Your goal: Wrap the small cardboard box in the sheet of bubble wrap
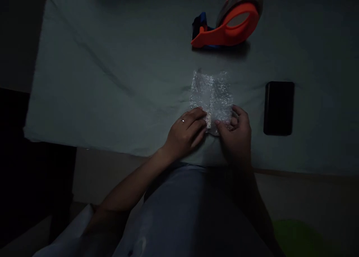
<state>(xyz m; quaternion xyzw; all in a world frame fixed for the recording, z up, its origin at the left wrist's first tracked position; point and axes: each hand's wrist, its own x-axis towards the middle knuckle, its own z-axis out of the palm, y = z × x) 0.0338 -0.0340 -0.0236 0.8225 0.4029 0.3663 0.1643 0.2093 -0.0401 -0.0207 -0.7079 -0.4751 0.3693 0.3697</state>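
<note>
A piece of clear bubble wrap (211, 92) lies on the cloth-covered table in front of me. Near its lower edge sits a small pale item (208, 120), partly covered by my fingers. My left hand (187, 129), with a ring on one finger, presses its fingertips on the wrap beside that item. At the lower right corner, my right hand (236, 128) pinches the wrap between thumb and curled fingers.
An orange and blue tape dispenser (227, 29) with a roll of tape lies beyond the wrap. To the right is a black rectangular object (279, 108). The table's front edge (134, 152) runs close to my body. Something green (297, 238) shows below at the right.
</note>
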